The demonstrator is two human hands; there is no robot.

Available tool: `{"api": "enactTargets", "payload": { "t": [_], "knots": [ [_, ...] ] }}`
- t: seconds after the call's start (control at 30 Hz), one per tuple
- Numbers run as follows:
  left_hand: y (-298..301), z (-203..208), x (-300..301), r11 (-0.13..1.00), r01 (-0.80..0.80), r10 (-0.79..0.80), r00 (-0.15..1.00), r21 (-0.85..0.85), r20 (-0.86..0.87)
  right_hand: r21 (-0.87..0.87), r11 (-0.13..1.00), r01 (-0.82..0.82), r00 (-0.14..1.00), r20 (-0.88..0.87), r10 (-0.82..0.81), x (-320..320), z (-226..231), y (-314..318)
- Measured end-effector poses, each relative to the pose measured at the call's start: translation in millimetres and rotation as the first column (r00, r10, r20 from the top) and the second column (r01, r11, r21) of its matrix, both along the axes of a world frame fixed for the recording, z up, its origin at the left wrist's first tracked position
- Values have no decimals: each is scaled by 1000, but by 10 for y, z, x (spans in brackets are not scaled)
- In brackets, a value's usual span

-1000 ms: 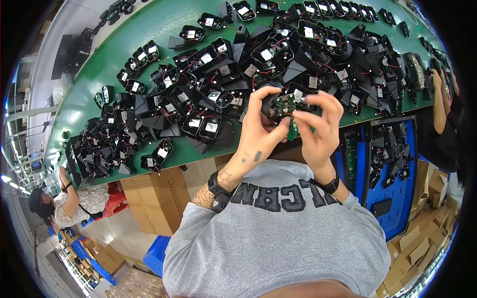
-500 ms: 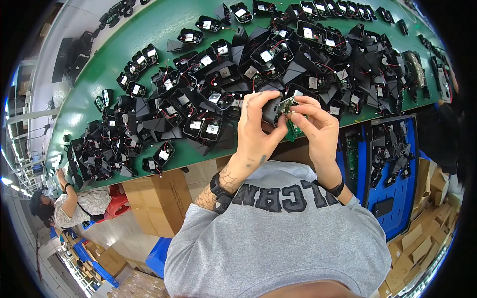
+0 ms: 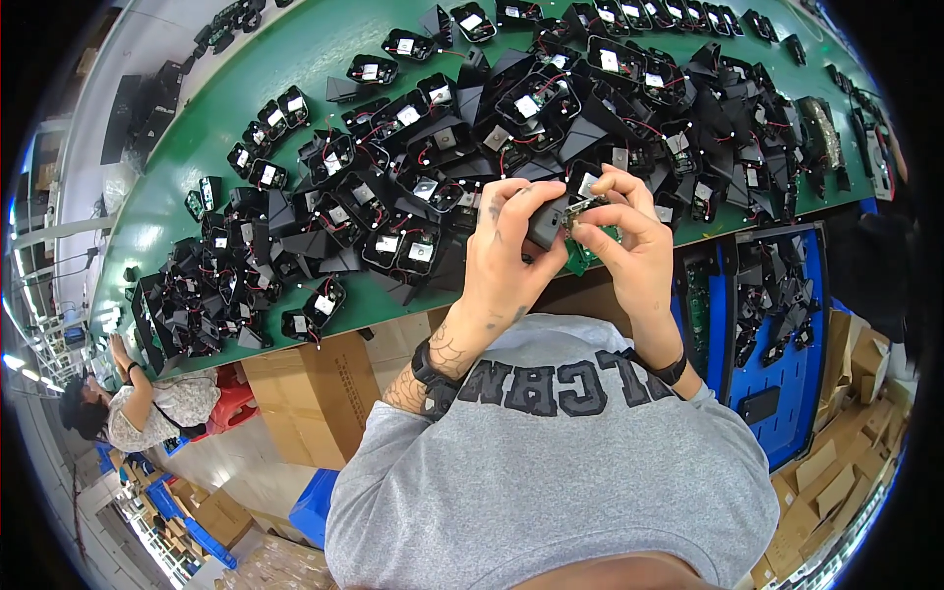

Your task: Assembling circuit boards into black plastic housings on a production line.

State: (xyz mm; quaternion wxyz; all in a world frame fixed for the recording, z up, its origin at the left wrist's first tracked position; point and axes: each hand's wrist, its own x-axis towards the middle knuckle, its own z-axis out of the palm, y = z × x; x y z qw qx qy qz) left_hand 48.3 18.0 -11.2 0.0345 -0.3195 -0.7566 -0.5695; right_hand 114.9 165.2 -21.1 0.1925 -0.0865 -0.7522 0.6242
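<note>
My left hand (image 3: 501, 251) is closed around a small black plastic housing (image 3: 546, 228), held above the near edge of the green table. Thumb and fingers of my right hand (image 3: 634, 241) pinch a green circuit board (image 3: 580, 260) at the housing's right side. Part of the board hangs below the fingertips; its upper part is mostly covered by my fingers. A white patch shows just above them. Whether the board is joined to the housing I cannot tell. Many black housings (image 3: 531, 103) with red wires and white patches lie heaped beyond my hands.
The green table (image 3: 226, 93) curves across the view. At right, a blue tray rack (image 3: 772, 433) holds black parts and boards. A cardboard box (image 3: 310, 398) stands below the table's left part, with another person (image 3: 157, 408) farther left. Opened cartons (image 3: 836, 472) are piled at lower right.
My right fingers have spread and shifted slightly upward around the board. The black housing has turned a little in my left hand and shows more of its side.
</note>
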Motion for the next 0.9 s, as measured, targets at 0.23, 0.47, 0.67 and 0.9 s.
{"api": "enactTargets", "payload": {
  "t": [0.23,0.47,0.67,0.9],
  "knots": [
    [-45,6,-33,996,67,-69,997,-60,-31,26,997,-71,996,54,70,-17,20,4],
    [-63,-12,-39,994,88,-90,995,-66,-32,-45,995,-89,995,43,91,-16,-39,17],
    [-93,-51,-78,982,132,-154,974,-134,-169,-185,965,-187,971,116,210,-17,-49,118],
    [-67,-25,-66,982,183,-187,980,-55,-74,-406,904,-134,989,4,148,-12,-92,-2]
  ]
}}
